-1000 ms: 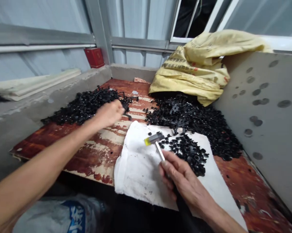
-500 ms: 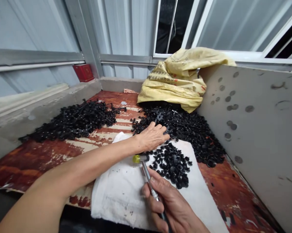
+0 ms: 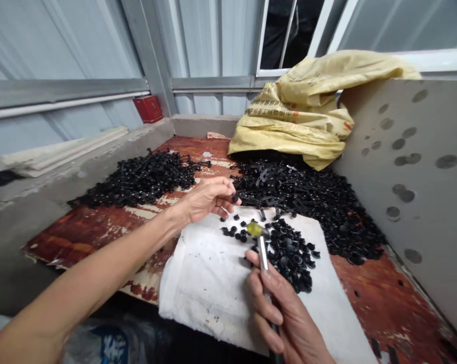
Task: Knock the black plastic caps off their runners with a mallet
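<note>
My right hand is wrapped round the handle of a small hammer, whose head has a yellow tip on its left side. The hammer head is raised over a white cloth. Pinched in the fingertips of my left hand is a small black plastic part, above the cloth's far edge. A heap of small round black pieces lies on the cloth, right of the hammer. A few more pieces are scattered to its left.
Black plastic parts form a pile at the left and a larger pile at the right. A yellow sack spills onto the larger one. A grey spotted board walls the right side of the worn red-brown tabletop.
My left hand has drawn back leftward from the right pile with a black part in its fingers. The hammer has lifted, its head now upright over the cloth. The view has shifted.
</note>
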`<state>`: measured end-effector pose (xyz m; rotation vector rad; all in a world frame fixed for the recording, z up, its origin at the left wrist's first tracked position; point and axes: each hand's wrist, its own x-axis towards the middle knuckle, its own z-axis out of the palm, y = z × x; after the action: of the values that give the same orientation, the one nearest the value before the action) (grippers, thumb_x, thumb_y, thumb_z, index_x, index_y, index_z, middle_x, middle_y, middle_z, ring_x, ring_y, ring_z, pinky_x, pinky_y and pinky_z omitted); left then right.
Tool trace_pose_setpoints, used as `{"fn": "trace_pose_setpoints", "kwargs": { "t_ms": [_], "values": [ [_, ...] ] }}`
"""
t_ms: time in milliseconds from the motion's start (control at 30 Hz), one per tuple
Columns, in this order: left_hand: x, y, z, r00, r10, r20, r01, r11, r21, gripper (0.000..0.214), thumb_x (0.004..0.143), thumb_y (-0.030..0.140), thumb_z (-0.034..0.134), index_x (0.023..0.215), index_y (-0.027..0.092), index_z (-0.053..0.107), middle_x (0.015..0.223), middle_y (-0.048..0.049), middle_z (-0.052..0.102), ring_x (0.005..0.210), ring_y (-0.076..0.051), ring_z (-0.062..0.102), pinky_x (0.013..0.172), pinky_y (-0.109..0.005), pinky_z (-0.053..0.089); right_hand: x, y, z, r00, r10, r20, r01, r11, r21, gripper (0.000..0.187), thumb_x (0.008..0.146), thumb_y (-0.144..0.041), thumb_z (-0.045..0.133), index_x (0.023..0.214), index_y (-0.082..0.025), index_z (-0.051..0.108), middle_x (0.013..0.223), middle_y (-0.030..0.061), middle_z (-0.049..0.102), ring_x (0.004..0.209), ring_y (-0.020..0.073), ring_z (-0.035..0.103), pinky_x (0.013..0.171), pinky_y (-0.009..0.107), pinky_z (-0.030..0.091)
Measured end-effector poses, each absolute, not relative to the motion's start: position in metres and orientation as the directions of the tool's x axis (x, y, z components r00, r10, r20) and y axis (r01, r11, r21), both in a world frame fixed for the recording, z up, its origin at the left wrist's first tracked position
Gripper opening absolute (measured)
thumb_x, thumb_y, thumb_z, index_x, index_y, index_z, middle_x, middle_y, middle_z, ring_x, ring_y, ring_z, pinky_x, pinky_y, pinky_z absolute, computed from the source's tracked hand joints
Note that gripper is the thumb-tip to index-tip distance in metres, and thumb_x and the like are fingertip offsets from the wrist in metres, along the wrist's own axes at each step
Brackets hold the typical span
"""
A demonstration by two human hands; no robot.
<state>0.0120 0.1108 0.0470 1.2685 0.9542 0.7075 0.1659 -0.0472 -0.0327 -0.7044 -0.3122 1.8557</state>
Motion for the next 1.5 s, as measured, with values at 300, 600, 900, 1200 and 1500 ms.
{"fn": "trace_pose_setpoints", "kwargs": {
  "t_ms": [300,600,900,1200,1500],
  "values": [
    [-0.033,0.027,0.007,0.597,0.763,-0.248,0.235,0.128,0.963,0.013,0.073,0.022,0.063,0.077,0.017,0.051,0.064,0.0034,0.057,0.057,-0.009,0.055,0.058,-0.023,0.044,0.149,-0.035,-0.027,0.021,0.942,-0.336,-0.73,-0.215,-0.648,0.04,0.071,-0.042,0.083,0.1,-0.024,0.062,0.079,-0.001,0.067,0.042,0.0038,0.04,0.026,0.011,0.036],
    [-0.031,0.011,0.011,0.63,0.668,-0.397,0.529,0.006,0.849,0.018,0.075,0.011,0.048,0.091,0.02,0.047,0.068,0.0057,0.053,0.06,-0.01,0.046,0.057,-0.023,0.036,0.139,-0.031,-0.029,-0.012,0.937,-0.35,-0.644,-0.275,-0.714,0.034,0.064,-0.032,0.087,0.08,-0.019,0.06,0.041,-0.0115,0.046,0.03,0.0026,0.033,0.025,0.012,0.035],
    [-0.019,0.014,0.012,0.665,0.587,-0.463,0.452,0.178,0.874,0.014,0.085,0.031,0.049,0.083,0.018,0.047,0.077,-0.002,0.063,0.06,-0.01,0.051,0.055,-0.023,0.038,0.129,-0.025,-0.024,-0.043,0.935,-0.353,-0.639,-0.297,-0.709,0.036,0.062,-0.034,0.087,0.073,-0.019,0.057,0.038,-0.0098,0.05,0.026,0.0056,0.046,0.026,0.011,0.036],
    [-0.018,0.018,0.011,0.611,0.641,-0.465,0.431,0.223,0.874,0.015,0.089,0.033,0.047,0.085,0.018,0.048,0.064,0.0029,0.057,0.051,-0.008,0.051,0.047,-0.019,0.039,0.13,-0.023,-0.025,0.004,0.932,-0.363,-0.638,-0.277,-0.719,0.039,0.059,-0.033,0.088,0.084,-0.018,0.062,0.042,-0.0106,0.05,0.031,0.0034,0.037,0.026,0.012,0.036],
    [-0.022,0.06,0.007,0.57,0.781,-0.253,0.396,0.009,0.918,0.016,0.089,0.035,0.049,0.091,0.019,0.05,0.052,0.0043,0.058,0.037,-0.006,0.038,0.038,-0.016,0.03,0.134,-0.028,-0.027,0.07,0.937,-0.341,-0.653,-0.216,-0.726,0.036,0.059,-0.034,0.088,0.075,-0.018,0.06,0.07,-0.0039,0.065,0.038,0.003,0.043,0.025,0.013,0.037]
  ]
}}
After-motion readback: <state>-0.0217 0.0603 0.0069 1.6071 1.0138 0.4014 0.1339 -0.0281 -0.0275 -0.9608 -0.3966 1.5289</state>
